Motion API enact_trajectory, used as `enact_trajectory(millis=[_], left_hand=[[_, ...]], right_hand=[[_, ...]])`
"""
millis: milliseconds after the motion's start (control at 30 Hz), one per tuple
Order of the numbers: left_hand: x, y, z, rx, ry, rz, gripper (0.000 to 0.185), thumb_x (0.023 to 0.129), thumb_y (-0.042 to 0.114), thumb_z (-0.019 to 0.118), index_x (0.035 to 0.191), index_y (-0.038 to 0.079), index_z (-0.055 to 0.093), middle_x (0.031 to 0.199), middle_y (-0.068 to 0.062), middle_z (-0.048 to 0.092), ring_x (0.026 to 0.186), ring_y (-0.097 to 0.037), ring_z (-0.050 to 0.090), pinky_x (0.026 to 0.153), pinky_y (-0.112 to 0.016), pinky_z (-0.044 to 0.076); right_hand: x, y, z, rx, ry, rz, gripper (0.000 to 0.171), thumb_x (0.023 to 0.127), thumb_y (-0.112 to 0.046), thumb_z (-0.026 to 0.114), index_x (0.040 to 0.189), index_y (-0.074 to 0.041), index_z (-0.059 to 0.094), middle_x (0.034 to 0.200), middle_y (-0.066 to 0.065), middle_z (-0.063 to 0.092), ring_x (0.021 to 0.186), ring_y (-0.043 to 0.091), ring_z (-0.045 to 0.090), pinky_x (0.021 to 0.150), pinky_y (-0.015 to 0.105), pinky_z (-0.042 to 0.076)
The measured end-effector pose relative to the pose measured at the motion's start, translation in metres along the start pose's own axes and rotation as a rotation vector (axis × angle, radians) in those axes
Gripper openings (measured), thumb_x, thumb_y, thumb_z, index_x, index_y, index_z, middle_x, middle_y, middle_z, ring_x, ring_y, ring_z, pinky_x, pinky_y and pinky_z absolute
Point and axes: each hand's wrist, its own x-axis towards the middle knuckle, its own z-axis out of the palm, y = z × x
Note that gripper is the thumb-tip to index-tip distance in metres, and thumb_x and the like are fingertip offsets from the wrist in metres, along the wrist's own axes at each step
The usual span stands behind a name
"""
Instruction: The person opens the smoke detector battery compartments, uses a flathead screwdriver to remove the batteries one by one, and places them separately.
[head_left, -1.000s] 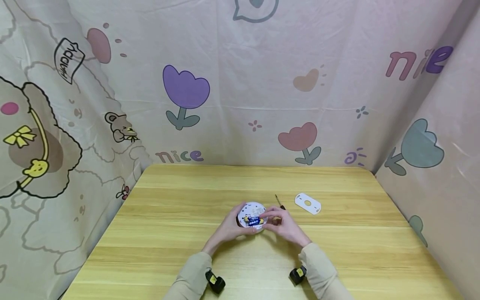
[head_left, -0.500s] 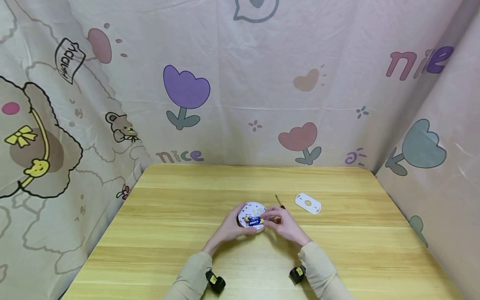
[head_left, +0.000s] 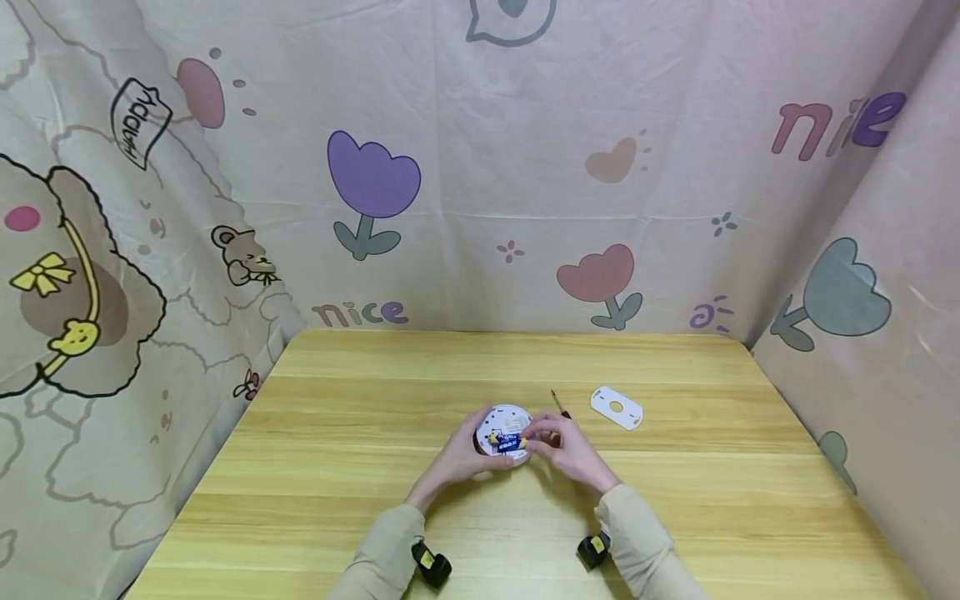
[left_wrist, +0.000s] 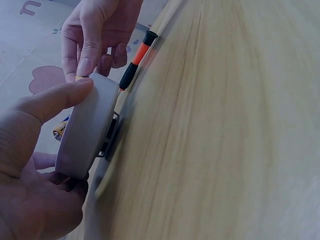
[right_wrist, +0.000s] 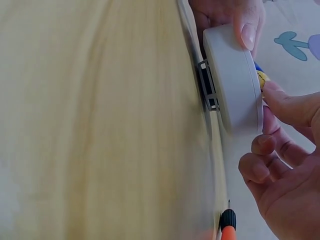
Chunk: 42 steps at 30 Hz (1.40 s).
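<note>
My left hand (head_left: pixel 457 454) grips a round white device (head_left: pixel 512 414), shaped like a smoke detector, by its rim. In the left wrist view the thumb lies along the edge of its grey-white casing (left_wrist: pixel 89 125), and the other fingers curl under the far side. Blue and yellow batteries (head_left: pixel 512 442) lie at the device's upper face. My right hand (head_left: pixel 567 452) pinches the end of one battery (right_wrist: pixel 262 78) between thumb and index finger, its other fingers loosely curled. A black bracket (right_wrist: pixel 206 85) sticks out from the underside of the device, close over the table.
A screwdriver (left_wrist: pixel 136 61) with an orange and black handle lies just beyond my right hand. Farther right lies a white oblong plate (head_left: pixel 606 398) with a central hole. Patterned curtains (head_left: pixel 480 167) rise behind the wooden table (head_left: pixel 360 400) and along its sides.
The batteries have turned slightly under my right fingers, and their printed sides show differently. The left hand and the device have stayed in place.
</note>
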Motion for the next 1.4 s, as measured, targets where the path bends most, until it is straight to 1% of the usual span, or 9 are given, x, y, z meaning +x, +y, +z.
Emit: enact_trajectory(millis=[167, 267, 333, 467, 733, 900, 1200, 1300, 1400], left_hand=[[0.000, 0.000, 0.000, -0.007, 0.000, 0.000, 0.107, 0.074, 0.026, 0.087, 0.157, -0.001, 0.026, 0.160, -0.030, 0.032, 0.145, -0.051, 0.034, 0.119, -0.071, 0.025], [0.001, 0.000, 0.000, -0.012, 0.005, 0.001, 0.108, 0.073, 0.027, 0.087, 0.157, -0.001, 0.026, 0.160, -0.030, 0.032, 0.145, -0.051, 0.034, 0.119, -0.071, 0.025], [0.001, 0.000, 0.000, -0.016, 0.006, 0.000, 0.108, 0.073, 0.027, 0.087, 0.157, -0.001, 0.026, 0.160, -0.029, 0.032, 0.145, -0.050, 0.034, 0.119, -0.071, 0.025], [0.001, 0.000, 0.000, -0.017, 0.004, 0.003, 0.108, 0.074, 0.027, 0.088, 0.157, -0.002, 0.025, 0.160, -0.030, 0.032, 0.145, -0.050, 0.034, 0.119, -0.070, 0.025], [0.000, 0.000, 0.000, -0.005, 0.006, 0.016, 0.107, 0.074, 0.025, 0.087, 0.157, -0.003, 0.025, 0.159, -0.031, 0.032, 0.145, -0.052, 0.033, 0.119, -0.071, 0.025], [0.000, -0.001, 0.000, -0.006, 0.009, 0.006, 0.107, 0.074, 0.025, 0.087, 0.157, -0.002, 0.025, 0.160, -0.030, 0.031, 0.146, -0.051, 0.032, 0.120, -0.071, 0.023], [0.001, -0.001, 0.000, -0.025, 0.011, 0.015, 0.106, 0.074, 0.023, 0.087, 0.156, -0.004, 0.026, 0.159, -0.030, 0.031, 0.146, -0.051, 0.031, 0.121, -0.069, 0.022], [0.001, -0.001, 0.000, -0.026, 0.010, 0.011, 0.106, 0.074, 0.023, 0.088, 0.156, -0.003, 0.026, 0.160, -0.030, 0.031, 0.147, -0.050, 0.031, 0.121, -0.069, 0.022], [0.001, 0.000, 0.000, -0.025, 0.010, 0.008, 0.107, 0.074, 0.023, 0.088, 0.156, -0.003, 0.026, 0.159, -0.030, 0.032, 0.147, -0.051, 0.031, 0.121, -0.069, 0.022]], right_hand=[[-0.001, -0.001, 0.001, 0.006, 0.004, 0.021, 0.019, 0.090, -0.011, 0.071, 0.108, -0.010, 0.075, 0.116, 0.011, 0.070, 0.095, 0.013, 0.060, 0.082, 0.019, 0.051], [-0.001, -0.001, 0.001, 0.012, 0.005, 0.031, 0.020, 0.091, -0.011, 0.071, 0.110, -0.009, 0.074, 0.115, 0.012, 0.072, 0.100, 0.017, 0.064, 0.084, 0.019, 0.052], [-0.001, -0.001, 0.001, 0.021, 0.004, 0.032, 0.020, 0.092, -0.012, 0.070, 0.110, -0.008, 0.074, 0.114, 0.012, 0.073, 0.099, 0.018, 0.065, 0.083, 0.020, 0.053], [-0.002, 0.000, 0.001, 0.055, 0.000, 0.035, 0.020, 0.092, -0.012, 0.070, 0.111, -0.007, 0.074, 0.112, 0.013, 0.074, 0.096, 0.013, 0.065, 0.082, 0.019, 0.054], [-0.004, 0.004, 0.001, 0.113, 0.013, 0.027, 0.020, 0.092, -0.013, 0.071, 0.110, -0.006, 0.074, 0.109, 0.016, 0.074, 0.085, 0.003, 0.062, 0.073, 0.018, 0.054], [-0.006, 0.009, 0.001, 0.180, 0.037, 0.028, 0.022, 0.091, -0.011, 0.071, 0.112, -0.003, 0.073, 0.110, 0.019, 0.073, 0.085, 0.002, 0.061, 0.074, 0.017, 0.054], [-0.010, 0.012, -0.002, 0.318, 0.076, 0.024, 0.025, 0.092, -0.008, 0.070, 0.113, 0.006, 0.070, 0.113, 0.028, 0.071, 0.094, 0.000, 0.068, 0.087, 0.017, 0.058], [-0.012, 0.013, -0.003, 0.364, 0.103, 0.030, 0.025, 0.091, -0.005, 0.069, 0.113, 0.009, 0.069, 0.114, 0.031, 0.070, 0.092, 0.000, 0.070, 0.086, 0.018, 0.059], [-0.014, 0.015, -0.003, 0.417, 0.151, 0.030, 0.027, 0.090, -0.003, 0.071, 0.112, 0.012, 0.068, 0.109, 0.032, 0.070, 0.088, 0.003, 0.071, 0.083, 0.020, 0.061]])
